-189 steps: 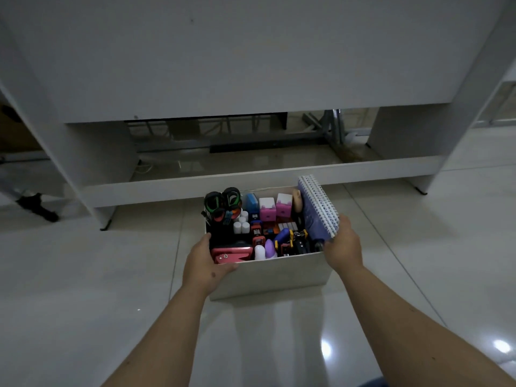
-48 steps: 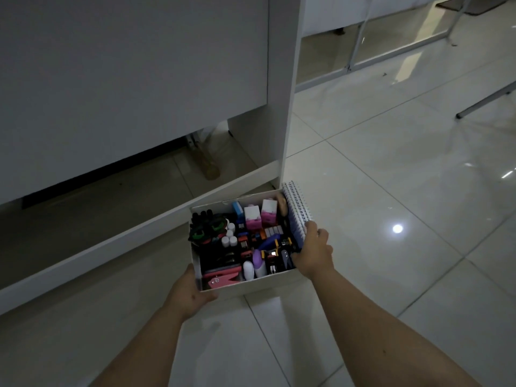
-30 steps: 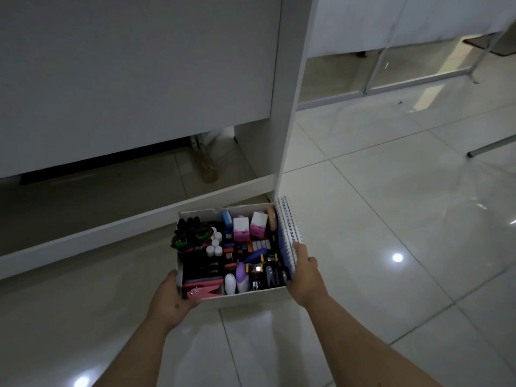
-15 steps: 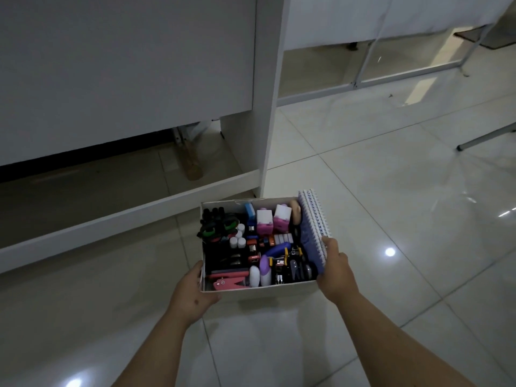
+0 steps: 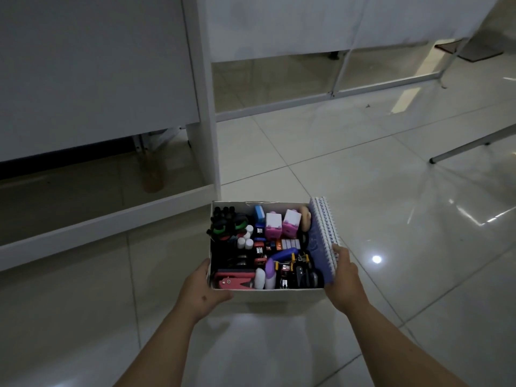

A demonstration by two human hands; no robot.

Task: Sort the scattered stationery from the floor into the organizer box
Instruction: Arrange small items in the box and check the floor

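From the head view, you carry the box (image 5: 268, 296) above the tiled floor (image 5: 391, 205), left hand (image 5: 201, 289) gripping its left wall and right hand (image 5: 344, 277) its right, likely to keep it level. The notebook (image 5: 325, 236) leans against the right wall, probably too tall to lie flat.

White cardboard organizer box (image 5: 279, 295) sits centre-bottom of frame, held w/ both hands above glossy pale tiled floor (image 5: 391, 191). Left hand (image 5: 201, 289) grips box's lower-left corner; right hand (image 5: 346, 280) grips its right side, fingers (image 5: 339, 251) touching the purple spiral-bound notebook (image 5: 324, 236), which stands tilted along the right wall. Inside: red hole punch (image 5: 236, 281) lower left, two pink-and-white cube-shaped items (image 5: 282, 223) near back, black-and-green scissor handles (image 5: 227, 224) upper left, misc. small clips. White desk panel (image 5: 95, 65) fills upper left of frame.
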